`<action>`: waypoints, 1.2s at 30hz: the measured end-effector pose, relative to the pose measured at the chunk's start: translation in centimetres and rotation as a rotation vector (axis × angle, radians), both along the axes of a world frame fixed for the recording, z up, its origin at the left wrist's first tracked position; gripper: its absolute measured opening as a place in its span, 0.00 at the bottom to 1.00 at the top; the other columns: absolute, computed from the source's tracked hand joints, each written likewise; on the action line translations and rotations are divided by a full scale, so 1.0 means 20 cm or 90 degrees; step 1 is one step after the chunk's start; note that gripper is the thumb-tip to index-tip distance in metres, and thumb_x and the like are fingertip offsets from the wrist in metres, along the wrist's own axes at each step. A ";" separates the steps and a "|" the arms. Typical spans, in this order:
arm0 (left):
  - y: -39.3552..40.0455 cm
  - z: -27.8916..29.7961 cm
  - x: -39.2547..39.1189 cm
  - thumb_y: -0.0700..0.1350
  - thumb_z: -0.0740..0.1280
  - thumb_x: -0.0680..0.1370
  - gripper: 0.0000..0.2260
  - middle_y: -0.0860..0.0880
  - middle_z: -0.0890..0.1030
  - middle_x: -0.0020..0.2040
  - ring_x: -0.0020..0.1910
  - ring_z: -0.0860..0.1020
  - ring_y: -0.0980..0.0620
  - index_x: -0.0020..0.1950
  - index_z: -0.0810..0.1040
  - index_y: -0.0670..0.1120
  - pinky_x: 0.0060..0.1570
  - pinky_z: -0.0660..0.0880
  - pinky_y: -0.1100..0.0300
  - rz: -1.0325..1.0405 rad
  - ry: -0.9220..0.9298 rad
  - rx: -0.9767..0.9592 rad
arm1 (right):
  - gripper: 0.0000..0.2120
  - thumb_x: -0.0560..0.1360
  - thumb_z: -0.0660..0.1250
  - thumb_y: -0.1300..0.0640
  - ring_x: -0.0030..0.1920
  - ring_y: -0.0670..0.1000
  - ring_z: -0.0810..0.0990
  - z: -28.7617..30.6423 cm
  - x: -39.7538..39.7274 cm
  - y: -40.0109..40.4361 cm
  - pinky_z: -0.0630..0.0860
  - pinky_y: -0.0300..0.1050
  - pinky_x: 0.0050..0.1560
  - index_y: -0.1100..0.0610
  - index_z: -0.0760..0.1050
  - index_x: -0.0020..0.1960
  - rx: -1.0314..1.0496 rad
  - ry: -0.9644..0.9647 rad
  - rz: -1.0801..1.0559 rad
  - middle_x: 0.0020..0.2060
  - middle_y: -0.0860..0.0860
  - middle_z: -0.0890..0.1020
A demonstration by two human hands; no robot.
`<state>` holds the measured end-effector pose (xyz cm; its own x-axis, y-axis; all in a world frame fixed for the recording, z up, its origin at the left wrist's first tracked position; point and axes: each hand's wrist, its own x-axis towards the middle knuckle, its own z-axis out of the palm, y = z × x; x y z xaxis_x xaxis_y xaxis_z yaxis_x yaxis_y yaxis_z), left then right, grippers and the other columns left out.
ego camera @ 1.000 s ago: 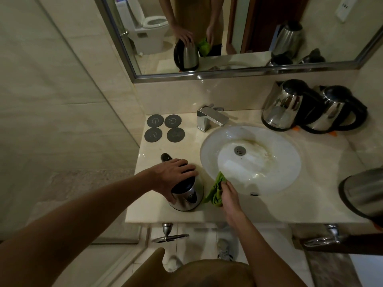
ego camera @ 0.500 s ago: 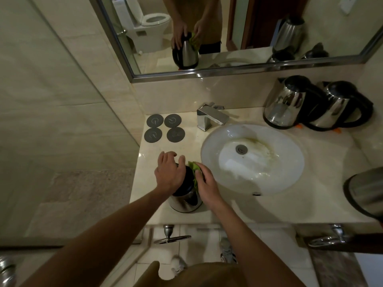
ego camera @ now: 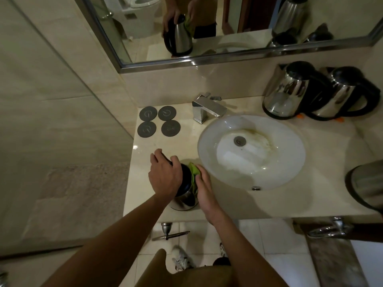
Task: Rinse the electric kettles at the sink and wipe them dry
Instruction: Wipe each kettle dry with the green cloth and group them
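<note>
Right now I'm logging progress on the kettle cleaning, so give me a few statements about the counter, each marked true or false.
1. The right hand presses a green cloth against the kettle. True.
2. The left hand rests flat on the counter. False: it grips the kettle's top.
3. Water runs from the faucet. False: no stream shows.
4. Four dark discs lie left of the faucet. True.
5. Two more kettles stand behind the sink. True.

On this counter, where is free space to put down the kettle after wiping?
Bare counter lies between the four round bases and the left hand, and along the front edge right of the sink. The back right corner is crowded by two kettles, with another kettle at the right edge.
</note>
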<state>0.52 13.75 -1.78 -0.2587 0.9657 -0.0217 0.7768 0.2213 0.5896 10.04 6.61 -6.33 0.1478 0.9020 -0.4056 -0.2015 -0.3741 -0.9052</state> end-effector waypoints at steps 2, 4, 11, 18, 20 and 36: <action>0.00 0.01 0.01 0.48 0.59 0.80 0.17 0.41 0.71 0.64 0.51 0.78 0.38 0.67 0.66 0.43 0.44 0.68 0.53 -0.003 -0.002 -0.008 | 0.16 0.86 0.50 0.52 0.71 0.49 0.66 -0.02 0.02 0.06 0.65 0.51 0.74 0.43 0.64 0.72 -0.008 -0.018 0.007 0.72 0.48 0.66; -0.01 0.02 0.01 0.48 0.59 0.80 0.17 0.41 0.70 0.66 0.51 0.78 0.36 0.67 0.66 0.44 0.44 0.67 0.53 0.002 -0.007 -0.016 | 0.19 0.86 0.49 0.50 0.71 0.50 0.66 -0.08 0.05 0.08 0.64 0.50 0.73 0.46 0.60 0.76 -0.076 0.010 0.011 0.74 0.49 0.65; -0.01 0.02 0.00 0.48 0.58 0.81 0.17 0.42 0.68 0.69 0.52 0.78 0.35 0.68 0.65 0.44 0.45 0.67 0.53 0.000 -0.003 -0.024 | 0.36 0.75 0.55 0.28 0.70 0.51 0.72 -0.14 -0.15 -0.16 0.70 0.49 0.67 0.45 0.59 0.79 -0.189 0.254 -0.101 0.74 0.49 0.70; -0.02 0.02 0.00 0.49 0.58 0.81 0.18 0.41 0.67 0.69 0.51 0.78 0.37 0.69 0.65 0.43 0.44 0.66 0.54 -0.014 0.014 -0.023 | 0.28 0.81 0.52 0.36 0.69 0.47 0.71 0.00 -0.06 -0.06 0.69 0.48 0.70 0.47 0.62 0.77 -0.069 0.102 -0.064 0.72 0.48 0.70; -0.02 0.02 0.00 0.49 0.58 0.80 0.19 0.42 0.67 0.70 0.51 0.78 0.36 0.69 0.65 0.43 0.44 0.66 0.53 -0.016 0.017 -0.024 | 0.21 0.85 0.50 0.45 0.70 0.47 0.68 -0.02 0.00 0.00 0.67 0.44 0.69 0.47 0.61 0.76 -0.054 0.060 -0.023 0.72 0.47 0.67; -0.01 0.03 0.00 0.46 0.57 0.81 0.18 0.40 0.67 0.70 0.51 0.78 0.36 0.69 0.65 0.41 0.42 0.67 0.53 -0.025 0.016 -0.027 | 0.20 0.86 0.46 0.49 0.66 0.46 0.70 0.07 0.08 0.13 0.68 0.29 0.55 0.52 0.67 0.72 -0.056 -0.057 0.121 0.64 0.48 0.71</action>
<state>0.44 13.49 -1.18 -0.2216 0.9735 -0.0572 0.8002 0.2151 0.5599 11.62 9.15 -4.89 0.0175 0.8787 -0.4771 -0.0408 -0.4761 -0.8784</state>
